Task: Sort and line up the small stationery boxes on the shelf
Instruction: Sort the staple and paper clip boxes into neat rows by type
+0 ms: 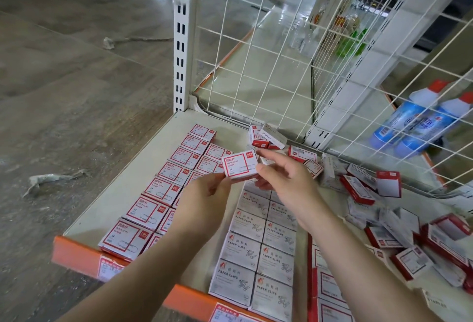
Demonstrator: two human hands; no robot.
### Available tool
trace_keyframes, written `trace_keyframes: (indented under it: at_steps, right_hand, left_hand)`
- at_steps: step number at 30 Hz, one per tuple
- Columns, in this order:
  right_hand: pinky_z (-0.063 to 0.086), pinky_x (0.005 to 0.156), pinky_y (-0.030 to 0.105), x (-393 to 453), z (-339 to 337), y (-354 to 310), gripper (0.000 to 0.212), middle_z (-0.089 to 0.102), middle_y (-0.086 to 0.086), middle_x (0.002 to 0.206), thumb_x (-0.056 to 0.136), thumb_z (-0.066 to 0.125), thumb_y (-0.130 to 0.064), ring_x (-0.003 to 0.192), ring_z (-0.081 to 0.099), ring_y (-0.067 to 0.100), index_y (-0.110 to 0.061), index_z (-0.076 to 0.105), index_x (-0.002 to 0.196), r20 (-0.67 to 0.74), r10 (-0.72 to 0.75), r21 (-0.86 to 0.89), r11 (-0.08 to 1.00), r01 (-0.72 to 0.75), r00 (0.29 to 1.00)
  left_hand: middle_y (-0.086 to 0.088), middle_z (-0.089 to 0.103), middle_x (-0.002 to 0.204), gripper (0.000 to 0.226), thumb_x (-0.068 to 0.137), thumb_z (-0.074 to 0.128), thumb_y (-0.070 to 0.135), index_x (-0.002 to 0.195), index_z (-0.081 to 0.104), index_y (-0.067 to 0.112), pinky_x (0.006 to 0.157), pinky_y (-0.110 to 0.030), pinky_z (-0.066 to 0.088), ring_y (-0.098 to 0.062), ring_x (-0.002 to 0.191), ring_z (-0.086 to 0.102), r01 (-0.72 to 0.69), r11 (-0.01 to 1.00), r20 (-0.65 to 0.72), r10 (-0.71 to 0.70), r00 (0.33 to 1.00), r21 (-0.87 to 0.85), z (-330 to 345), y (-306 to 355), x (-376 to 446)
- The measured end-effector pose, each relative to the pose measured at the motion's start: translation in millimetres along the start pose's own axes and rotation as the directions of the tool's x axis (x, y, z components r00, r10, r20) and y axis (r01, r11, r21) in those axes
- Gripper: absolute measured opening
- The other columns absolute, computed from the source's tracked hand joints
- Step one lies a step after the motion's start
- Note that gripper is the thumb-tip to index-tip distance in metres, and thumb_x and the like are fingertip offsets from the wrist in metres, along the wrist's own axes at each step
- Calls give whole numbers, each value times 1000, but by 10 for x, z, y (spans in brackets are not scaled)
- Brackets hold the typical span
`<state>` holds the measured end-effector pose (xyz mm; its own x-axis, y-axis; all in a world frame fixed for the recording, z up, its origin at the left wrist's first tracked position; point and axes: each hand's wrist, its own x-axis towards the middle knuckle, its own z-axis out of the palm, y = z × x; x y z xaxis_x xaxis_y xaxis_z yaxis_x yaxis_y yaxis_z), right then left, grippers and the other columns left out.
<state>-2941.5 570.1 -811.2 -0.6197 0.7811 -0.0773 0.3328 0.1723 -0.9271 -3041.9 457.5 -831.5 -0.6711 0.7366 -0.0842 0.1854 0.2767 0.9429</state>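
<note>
While both hands are meeting above the shelf (122, 188), the left hand (204, 193) and the right hand (286, 181) are together pinching one red-and-white box (240, 165), holding it in the air over the lined-up rows. Red-framed boxes (163, 188) are lying in neat columns on the left, and grey paper clip boxes (256, 252) are sitting in two columns under the wrists. A jumbled heap of boxes (384, 209) is crowding the right side against the wire grid (281, 53). Blue bottles (422, 124) are lying behind that grid.
</note>
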Motion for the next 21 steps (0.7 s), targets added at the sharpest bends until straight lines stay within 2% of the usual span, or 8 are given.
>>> trace_keyframes:
  at_steps: [2,4,8,11,14,18,21]
  right_hand:
    - [51,68,18,-18,-7,4,37,66,12,97,90,57,-15,74,66,9,-37,54,120,46,-17,20,1000,16,999]
    - [52,71,19,-37,-23,6,40,66,11,97,89,58,-14,76,66,9,-41,53,118,89,-24,31,999,22,996]
    - [52,76,19,-61,-63,34,53,68,7,95,82,66,-7,81,63,9,-36,51,124,137,-29,-17,999,31,990]
    - [50,76,16,-67,-48,55,56,68,3,95,79,68,-2,81,63,6,-32,51,123,135,-52,-64,996,62,989]
    - [50,78,16,-75,-11,84,54,66,-1,93,76,70,1,82,63,5,-32,52,115,115,-98,-104,988,110,988]
    - [50,77,18,-66,17,128,54,63,-5,90,75,71,0,82,62,5,-33,51,113,111,-113,-135,983,128,987]
    - [49,77,16,-66,21,133,53,64,-8,92,76,72,-4,86,62,6,-37,50,111,103,-121,-168,976,137,987]
  left_hand:
    - [20,59,77,25,96,47,22,111,68,23,49,-8,36,4,58,51,-23,1000,-19,23,1000,0,-35,8,21]
    - [18,62,82,25,95,49,20,109,69,22,53,-9,37,6,61,53,-32,999,-22,32,999,-9,-61,8,40]
    - [11,66,101,26,95,50,19,114,66,20,63,-5,42,3,79,58,-24,998,-44,21,999,-52,-93,10,68]
    - [4,64,116,31,94,50,17,125,58,17,77,-12,42,-5,94,58,-15,999,-28,14,999,-29,-99,-23,93]
    - [4,61,121,34,95,48,15,128,54,17,85,-14,42,-6,101,55,-44,998,-3,44,999,49,-92,-51,105]
    - [7,61,120,33,96,46,14,127,55,19,83,-11,39,-2,99,52,-81,992,-3,82,997,96,-97,-77,121]
    - [7,60,123,34,96,47,16,129,53,21,89,-15,41,-7,110,55,-87,989,24,85,996,117,-95,-99,133]
